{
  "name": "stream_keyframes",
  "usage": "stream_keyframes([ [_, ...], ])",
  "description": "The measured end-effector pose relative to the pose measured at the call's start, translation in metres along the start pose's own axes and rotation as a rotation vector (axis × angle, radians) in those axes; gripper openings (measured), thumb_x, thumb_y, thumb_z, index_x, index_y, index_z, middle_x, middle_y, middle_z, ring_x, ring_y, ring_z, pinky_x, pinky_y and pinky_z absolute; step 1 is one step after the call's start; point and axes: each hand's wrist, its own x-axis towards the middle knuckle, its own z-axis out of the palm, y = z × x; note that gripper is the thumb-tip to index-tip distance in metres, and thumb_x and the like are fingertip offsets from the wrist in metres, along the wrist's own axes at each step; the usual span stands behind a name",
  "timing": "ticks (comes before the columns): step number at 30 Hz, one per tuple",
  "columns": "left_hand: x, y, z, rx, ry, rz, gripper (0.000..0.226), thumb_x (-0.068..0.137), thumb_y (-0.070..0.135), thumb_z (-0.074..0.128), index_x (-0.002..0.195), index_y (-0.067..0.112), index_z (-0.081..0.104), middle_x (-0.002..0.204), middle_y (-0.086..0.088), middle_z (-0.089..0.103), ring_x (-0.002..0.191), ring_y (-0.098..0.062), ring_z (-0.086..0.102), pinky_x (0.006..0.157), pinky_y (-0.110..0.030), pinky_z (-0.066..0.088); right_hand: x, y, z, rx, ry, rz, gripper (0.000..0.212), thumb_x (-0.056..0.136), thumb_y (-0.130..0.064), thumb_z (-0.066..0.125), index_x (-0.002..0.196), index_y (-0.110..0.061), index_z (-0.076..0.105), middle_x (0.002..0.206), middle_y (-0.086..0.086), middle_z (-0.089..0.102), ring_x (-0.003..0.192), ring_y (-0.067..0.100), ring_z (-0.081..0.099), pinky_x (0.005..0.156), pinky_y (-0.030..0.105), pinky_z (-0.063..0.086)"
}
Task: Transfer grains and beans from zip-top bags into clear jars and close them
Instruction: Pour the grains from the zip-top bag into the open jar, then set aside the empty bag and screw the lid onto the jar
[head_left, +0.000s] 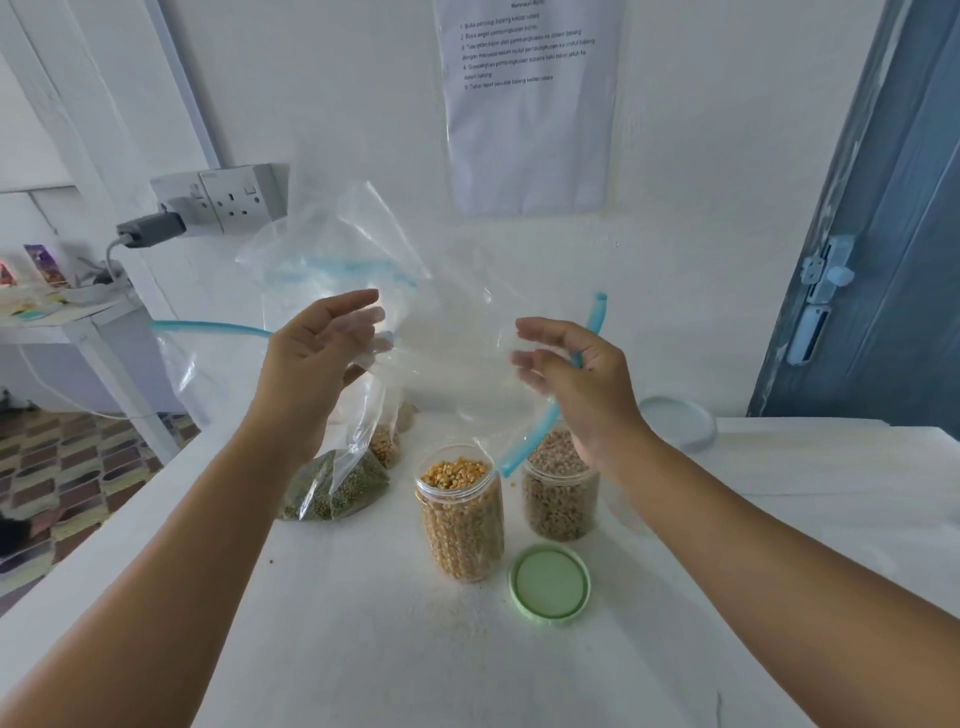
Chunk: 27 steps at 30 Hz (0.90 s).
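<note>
left hand (317, 353), centre-left of frame: fingers (358, 332) loosely bent, some seen through the plastic of an empty clear bag (447, 332); whether they pinch the film or only touch it, cannot tell. right hand (571, 374), centre-right: fingers curled, tips against the bag's other side, the bag's blue zip strip (545, 415) running past the hand; firm grip or not, cannot tell. bag hangs in the air between the two hands, above the jars.

below it, centre of frame: corn jar (460, 519), no lid, filled to the rim with yellow kernels. just to its right and a little further back, a second jar (561, 493) of pale brown grain, also uncovered. green lid (550, 582) flat on the white table (363, 649), just beside the corn jar's base. white lid (678, 423) further right, near the wall.

left of the jars: bag of green beans (337, 488) lying on the table, a bag of yellow pieces (384, 447) behind it.
</note>
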Motion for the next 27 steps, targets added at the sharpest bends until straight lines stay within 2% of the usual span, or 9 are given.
stream_keyframes([
  [4, -0.033, 0.026, 0.015, 0.233, -0.15, -0.018, 0.045, 0.096, 0.027, 0.066, 0.14, 0.036, 0.062, 0.114, 0.001, 0.079, 0.093, -0.027, 0.079, 0.1, -0.037, 0.059, 0.001, -0.02, -0.029, -0.002, 0.011, 0.006, 0.046, 0.093, 0.014, 0.052, 0.101, -0.021, 0.081, 0.11, -0.001, 0.076, 0.084, 0.015, 0.073, 0.083, 0.026, 0.058],
  [7, -0.053, 0.05, 0.023, 0.522, -0.39, -0.113, 0.064, 0.086, 0.047, 0.066, 0.145, 0.06, 0.046, 0.108, 0.008, 0.08, 0.078, -0.028, 0.079, 0.099, -0.032, 0.048, 0.0, -0.033, -0.054, -0.044, 0.033, -0.016, 0.05, 0.089, 0.014, 0.047, 0.097, -0.021, 0.081, 0.106, -0.003, 0.077, 0.078, 0.012, 0.066, 0.083, 0.028, 0.055],
  [11, -0.066, 0.084, 0.034, 0.696, -0.709, -0.173, 0.062, 0.086, 0.059, 0.06, 0.143, 0.072, 0.039, 0.099, 0.001, 0.081, 0.058, -0.026, 0.071, 0.093, -0.035, 0.054, -0.003, -0.06, -0.084, -0.083, 0.092, -0.071, 0.052, 0.089, 0.013, 0.042, 0.088, -0.021, 0.08, 0.094, -0.007, 0.077, 0.071, 0.009, 0.056, 0.078, 0.023, 0.05],
  [14, -0.072, 0.111, 0.051, 0.694, -0.839, -0.085, 0.052, 0.086, 0.059, 0.06, 0.136, 0.069, 0.052, 0.088, -0.005, 0.08, 0.052, -0.021, 0.058, 0.073, -0.026, 0.057, -0.008, -0.082, -0.104, -0.104, 0.105, -0.099, 0.054, 0.087, 0.013, 0.041, 0.078, -0.022, 0.081, 0.088, -0.006, 0.076, 0.068, 0.01, 0.047, 0.074, 0.02, 0.049],
  [17, -0.067, 0.125, 0.077, 0.637, -0.741, 0.171, 0.037, 0.086, 0.057, 0.063, 0.122, 0.058, 0.069, 0.076, -0.001, 0.074, 0.062, -0.014, 0.06, 0.063, -0.021, 0.052, -0.016, -0.1, -0.121, -0.114, 0.141, -0.097, 0.054, 0.085, 0.014, 0.041, 0.074, -0.021, 0.08, 0.085, -0.005, 0.076, 0.066, 0.011, 0.043, 0.067, 0.017, 0.045],
  [20, -0.058, 0.125, 0.12, 0.516, -0.654, 0.338, 0.02, 0.093, 0.051, 0.066, 0.109, 0.048, 0.078, 0.096, -0.002, 0.074, 0.095, -0.03, 0.065, 0.087, -0.042, 0.056, -0.03, -0.118, -0.14, -0.129, 0.201, -0.108, 0.056, 0.084, 0.015, 0.04, 0.069, -0.021, 0.08, 0.082, -0.003, 0.076, 0.063, 0.012, 0.043, 0.061, 0.019, 0.038],
  [21, -0.053, 0.124, 0.136, 0.498, -0.638, 0.361, 0.016, 0.096, 0.046, 0.068, 0.108, 0.046, 0.079, 0.102, 0.006, 0.075, 0.102, -0.025, 0.064, 0.094, -0.038, 0.055, -0.036, -0.123, -0.148, -0.136, 0.219, -0.113, 0.056, 0.083, 0.015, 0.04, 0.067, -0.021, 0.08, 0.081, -0.003, 0.076, 0.063, 0.013, 0.043, 0.061, 0.02, 0.037],
  [24, -0.041, 0.122, 0.183, 0.458, -0.713, 0.288, 0.014, 0.1, 0.04, 0.068, 0.106, 0.039, 0.081, 0.108, 0.025, 0.074, 0.11, 0.0, 0.065, 0.106, -0.029, 0.048, -0.052, -0.14, -0.178, -0.183, 0.239, -0.12, 0.056, 0.081, 0.015, 0.04, 0.066, -0.021, 0.08, 0.081, -0.002, 0.076, 0.077, 0.024, 0.047, 0.066, 0.027, 0.037],
  [27, -0.033, 0.112, 0.223, 0.436, -0.891, 0.173, 0.02, 0.104, 0.032, 0.063, 0.111, 0.03, 0.082, 0.123, 0.02, 0.074, 0.127, -0.002, 0.06, 0.116, -0.032, 0.039, -0.065, -0.153, -0.209, -0.186, 0.207, -0.105, 0.057, 0.081, 0.017, 0.039, 0.063, -0.02, 0.079, 0.074, -0.003, 0.073, 0.08, 0.026, 0.045, 0.068, 0.027, 0.037],
])
